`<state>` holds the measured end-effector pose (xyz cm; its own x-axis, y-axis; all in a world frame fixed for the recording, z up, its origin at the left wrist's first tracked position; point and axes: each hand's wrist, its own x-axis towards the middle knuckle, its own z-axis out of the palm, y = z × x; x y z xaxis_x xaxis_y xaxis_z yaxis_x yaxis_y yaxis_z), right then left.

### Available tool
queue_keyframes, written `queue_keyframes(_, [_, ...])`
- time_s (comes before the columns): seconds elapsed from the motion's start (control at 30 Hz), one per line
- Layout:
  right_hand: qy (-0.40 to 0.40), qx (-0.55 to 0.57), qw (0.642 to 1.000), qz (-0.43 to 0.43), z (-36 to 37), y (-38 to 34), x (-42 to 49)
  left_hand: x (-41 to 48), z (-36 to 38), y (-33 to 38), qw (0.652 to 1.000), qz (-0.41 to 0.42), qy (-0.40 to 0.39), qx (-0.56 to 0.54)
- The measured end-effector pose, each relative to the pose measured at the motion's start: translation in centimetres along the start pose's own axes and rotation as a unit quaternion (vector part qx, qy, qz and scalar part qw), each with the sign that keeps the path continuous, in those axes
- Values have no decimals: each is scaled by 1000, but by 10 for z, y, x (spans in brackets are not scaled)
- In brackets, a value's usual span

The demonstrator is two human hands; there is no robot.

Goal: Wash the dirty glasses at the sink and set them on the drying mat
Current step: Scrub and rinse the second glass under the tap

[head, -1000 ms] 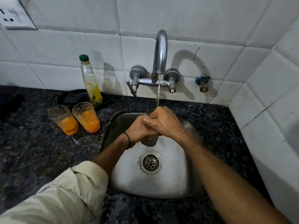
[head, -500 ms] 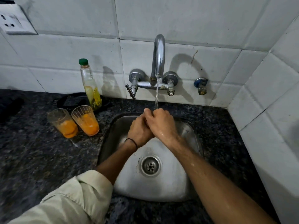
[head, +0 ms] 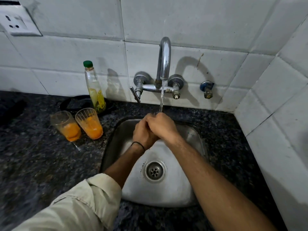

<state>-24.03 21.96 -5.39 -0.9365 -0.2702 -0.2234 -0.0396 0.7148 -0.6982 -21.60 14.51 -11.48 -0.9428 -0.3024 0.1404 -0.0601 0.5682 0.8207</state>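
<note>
Over the steel sink (head: 166, 195) my left hand (head: 141, 135) and my right hand (head: 164, 126) are clasped together under the water running from the tap (head: 164, 59). They close around a clear glass (head: 154, 113), of which only a sliver of rim shows above the knuckles. The right hand lies over the left. Two dirty glasses with orange residue, one (head: 66, 125) on the left and one (head: 90, 124) on the right, stand side by side on the dark counter (head: 41, 164) left of the sink.
A clear bottle (head: 95, 90) with a green cap stands behind the dirty glasses, in front of a black round object (head: 73, 104). Tiled walls close the back and the right side. A wall socket (head: 16, 22) sits at the top left. No drying mat is in view.
Both hands have moved up and back towards the tap with the glass. The glass showed below the hands a second ago and is now almost hidden.
</note>
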Motion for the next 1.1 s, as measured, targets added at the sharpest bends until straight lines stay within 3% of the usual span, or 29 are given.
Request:
queue_keyframes(0.07, [13, -6, 1000, -22, 13, 6, -13, 3, 1, -7, 997, 48, 23, -55])
queue_keyframes(0.13, [24, -25, 995, -98, 15, 19, -29, 9, -6, -17, 994, 85, -17, -65])
queue_keyframes(0.2, [-22, -91, 972, -214, 2, 40, -32, 11, -15, -23, 988, 100, -78, -89])
queue_keyframes(0.23, [-51, -194, 936, -288, -10, 52, -23, 12, -18, -25, 983, 95, -115, -109])
queue_keyframes(0.3, [-96, -417, 810, -401, -34, 66, -2, 11, -16, -29, 979, 90, -159, -90])
queue_keyframes(0.33, [-116, -492, 752, -423, -41, 67, 6, 10, -12, -29, 979, 86, -167, -73])
queue_keyframes(0.37, [-131, -528, 722, -428, -43, 64, 10, 8, -8, -28, 981, 73, -165, -71])
queue_keyframes(0.43, [-142, -524, 739, -399, -37, 50, 14, 5, 1, -25, 985, 49, -139, -94])
queue_keyframes(0.47, [-153, -498, 772, -364, -31, 42, 11, 4, 4, -24, 986, 44, -122, -105])
queue_keyframes(0.53, [-171, -365, 884, -236, -15, 32, 12, 3, 7, -27, 990, 34, -76, -118])
queue_keyframes(0.6, [-78, -154, 976, -131, 13, 31, 8, 4, 6, -32, 991, 23, -35, -130])
queue_keyframes(0.63, [5, -84, 990, -117, 29, 32, 2, 5, 4, -34, 989, 17, -31, -142])
queue_keyframes(0.67, [66, -45, 989, -126, 42, 34, -7, 6, 1, -36, 988, 11, -37, -149])
queue_keyframes(0.73, [101, -24, 977, -187, 53, 49, -19, 7, -7, -38, 986, 11, -54, -158])
queue_keyframes(0.8, [108, -94, 935, -323, 36, 68, -14, 6, -13, -41, 984, 5, -74, -164])
queue_keyframes(0.83, [103, -170, 899, -391, 23, 76, -5, 6, -14, -43, 984, 3, -89, -157])
queue_keyframes(0.87, [68, -254, 860, -436, 10, 82, 7, 4, -14, -43, 984, 2, -105, -141])
queue_keyframes(0.93, [-73, -382, 825, -409, -10, 74, 15, 0, -10, -41, 988, 9, -120, -100])
queue_keyframes(1.0, [-144, -415, 838, -323, -15, 52, 11, -3, -4, -36, 990, 11, -99, -95])
queue_keyframes(1.1, [-119, -240, 952, -145, 0, 18, -2, 0, 11, -40, 995, -3, -46, -85])
